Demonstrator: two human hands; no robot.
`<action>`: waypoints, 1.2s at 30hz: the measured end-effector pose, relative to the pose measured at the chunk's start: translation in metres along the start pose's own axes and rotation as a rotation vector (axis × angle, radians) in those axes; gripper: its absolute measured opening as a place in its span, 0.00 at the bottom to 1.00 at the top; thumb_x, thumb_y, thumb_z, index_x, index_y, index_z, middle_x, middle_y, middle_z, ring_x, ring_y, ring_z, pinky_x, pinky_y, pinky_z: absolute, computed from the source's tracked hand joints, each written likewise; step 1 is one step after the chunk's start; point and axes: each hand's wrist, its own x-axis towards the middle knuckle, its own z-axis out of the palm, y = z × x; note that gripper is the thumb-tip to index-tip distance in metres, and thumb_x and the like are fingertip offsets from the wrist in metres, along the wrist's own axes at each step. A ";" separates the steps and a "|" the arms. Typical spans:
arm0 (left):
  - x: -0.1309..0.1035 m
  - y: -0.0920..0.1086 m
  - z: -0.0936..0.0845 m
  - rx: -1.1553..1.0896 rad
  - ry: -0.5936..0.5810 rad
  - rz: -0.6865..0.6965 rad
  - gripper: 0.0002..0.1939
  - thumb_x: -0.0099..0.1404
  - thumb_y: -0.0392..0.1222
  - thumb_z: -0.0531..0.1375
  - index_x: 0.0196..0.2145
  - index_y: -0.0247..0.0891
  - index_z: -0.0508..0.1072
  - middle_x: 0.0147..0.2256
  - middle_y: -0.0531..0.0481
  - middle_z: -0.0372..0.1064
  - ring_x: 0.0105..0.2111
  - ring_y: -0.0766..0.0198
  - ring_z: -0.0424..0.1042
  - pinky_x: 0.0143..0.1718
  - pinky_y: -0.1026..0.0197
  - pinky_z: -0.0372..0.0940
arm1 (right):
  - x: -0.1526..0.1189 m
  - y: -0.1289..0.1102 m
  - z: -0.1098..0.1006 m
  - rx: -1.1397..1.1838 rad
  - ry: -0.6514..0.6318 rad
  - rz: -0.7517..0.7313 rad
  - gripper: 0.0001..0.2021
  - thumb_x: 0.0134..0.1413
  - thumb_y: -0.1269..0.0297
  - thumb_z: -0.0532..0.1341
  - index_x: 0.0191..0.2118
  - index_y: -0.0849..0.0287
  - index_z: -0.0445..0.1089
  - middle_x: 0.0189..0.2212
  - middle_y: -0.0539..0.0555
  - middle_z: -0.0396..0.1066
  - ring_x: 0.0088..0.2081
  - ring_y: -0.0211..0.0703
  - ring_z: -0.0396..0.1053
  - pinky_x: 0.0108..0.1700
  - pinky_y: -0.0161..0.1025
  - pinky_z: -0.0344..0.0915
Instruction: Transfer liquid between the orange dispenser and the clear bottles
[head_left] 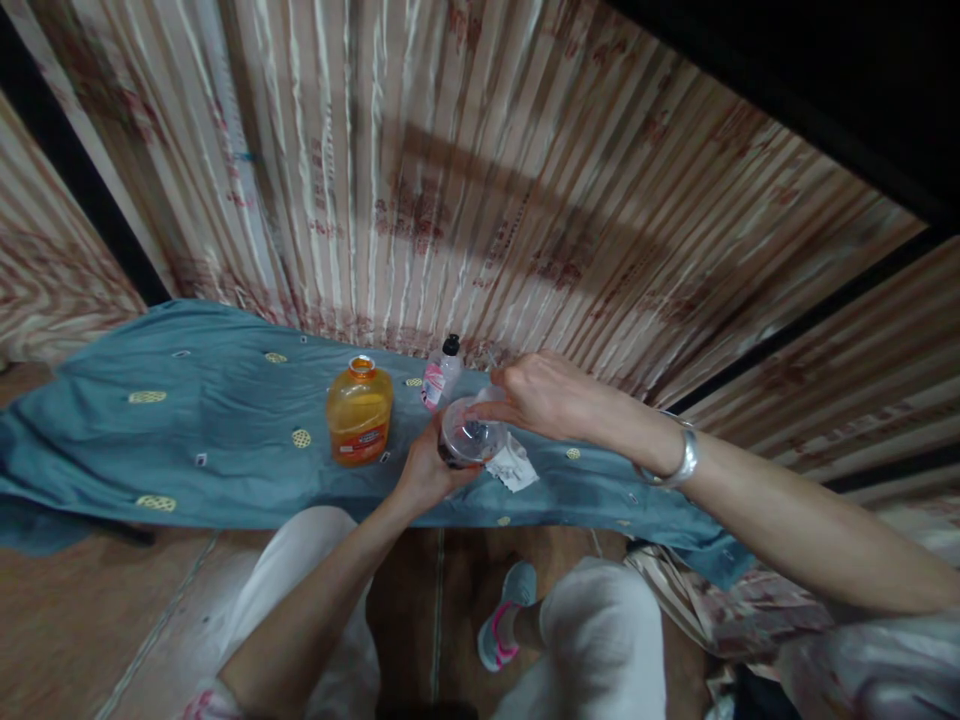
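My left hand (pixel 429 468) is wrapped around a clear plastic cup (pixel 474 440) with something dark near its base. Over the cup's mouth, my right hand (pixel 540 392) has its fingers curled together, and one finger points down into the opening. A thin pale piece shows above these fingers, but I cannot make out what it is. Just behind the cup stands a small clear bottle (pixel 442 372) with a black cap and a pink label. A large uncapped bottle (pixel 360 412) of orange-yellow liquid stands to the left. Crumpled white paper (pixel 513 464) lies beside the cup.
A teal cloth (pixel 232 440) with yellow patterns covers the narrow bench. Behind it hangs a striped curtain (pixel 360 180), framed by dark bars (pixel 82 170). My knees and a light-blue shoe (pixel 507 620) are below the front edge. Bags (pixel 862 670) sit at the lower right.
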 end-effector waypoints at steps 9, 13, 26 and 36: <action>0.004 -0.009 0.003 -0.023 0.013 -0.006 0.43 0.42 0.39 0.75 0.57 0.37 0.69 0.51 0.42 0.79 0.50 0.46 0.79 0.56 0.45 0.73 | 0.003 0.001 -0.005 0.043 -0.062 -0.033 0.21 0.71 0.53 0.58 0.46 0.68 0.80 0.36 0.66 0.81 0.40 0.50 0.79 0.39 0.39 0.63; 0.005 -0.011 0.004 -0.032 0.017 0.011 0.43 0.44 0.39 0.75 0.58 0.38 0.69 0.50 0.43 0.79 0.50 0.47 0.80 0.55 0.46 0.73 | 0.004 0.006 -0.005 0.093 -0.017 -0.121 0.20 0.66 0.53 0.64 0.55 0.64 0.76 0.43 0.63 0.81 0.46 0.50 0.78 0.43 0.38 0.64; 0.004 -0.005 0.004 0.032 0.020 0.003 0.40 0.45 0.40 0.75 0.56 0.39 0.69 0.50 0.44 0.79 0.51 0.48 0.79 0.55 0.47 0.73 | 0.001 -0.007 -0.001 -0.011 -0.080 -0.037 0.17 0.72 0.60 0.58 0.47 0.70 0.78 0.39 0.68 0.81 0.45 0.52 0.80 0.38 0.39 0.60; 0.005 -0.007 0.005 0.068 0.028 -0.029 0.42 0.45 0.42 0.75 0.58 0.39 0.69 0.50 0.44 0.79 0.50 0.48 0.79 0.55 0.48 0.72 | 0.003 -0.003 0.012 -0.062 -0.017 0.038 0.23 0.72 0.50 0.56 0.47 0.68 0.78 0.38 0.69 0.81 0.46 0.56 0.80 0.38 0.40 0.63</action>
